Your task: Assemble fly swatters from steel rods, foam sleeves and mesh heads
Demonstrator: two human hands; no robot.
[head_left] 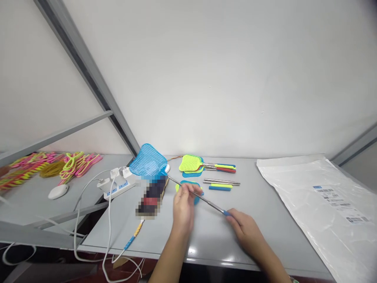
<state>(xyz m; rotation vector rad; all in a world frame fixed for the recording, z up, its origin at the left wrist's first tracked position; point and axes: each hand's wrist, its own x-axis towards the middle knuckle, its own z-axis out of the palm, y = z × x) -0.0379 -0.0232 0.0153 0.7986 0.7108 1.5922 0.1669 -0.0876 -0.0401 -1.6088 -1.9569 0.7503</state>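
Note:
An extended fly swatter (149, 160) with a blue mesh head slants across the table before me. My right hand (241, 226) is closed around its blue handle, most of which the fingers hide. Farther up, my left hand (184, 198) grips the metal telescopic rod (214, 205). Beneath and behind my left hand lie loose swatter heads (196, 199), blue and yellow-green, partly covered by the hand. To their right are bare metal rods (225, 182), a yellow handle sleeve (221, 186) and a blue handle sleeve (219, 188).
Several swatters (191, 162) are stacked by the wall. Left of my hands are a pixelated phone (151, 198) with its cable and a white power strip (118, 188). A white plastic mailer (312, 192) covers the right side. Colourful cords (70, 167) lie on the left table.

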